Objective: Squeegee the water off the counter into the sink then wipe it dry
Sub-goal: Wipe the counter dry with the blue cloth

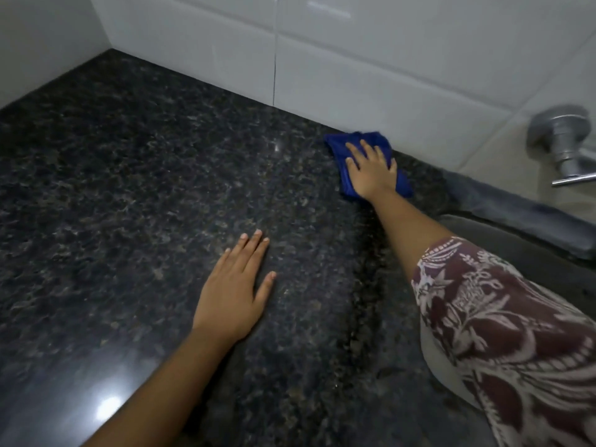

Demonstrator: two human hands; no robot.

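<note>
A dark speckled granite counter (135, 195) fills most of the view. A crumpled blue cloth (338, 145) lies at the back of the counter, against the white tiled wall. My right hand (371, 169) presses flat on the cloth with fingers spread. My left hand (237, 285) rests palm down on the bare counter nearer to me, holding nothing. A sink (503, 240) shows as a grey recess at the right, partly hidden by my patterned sleeve. No squeegee is in view.
White wall tiles (354, 59) run along the back and meet a side wall at the far left corner. A chrome tap (561, 146) sticks out of the wall above the sink. A raised stone ledge (516, 204) borders the sink's back.
</note>
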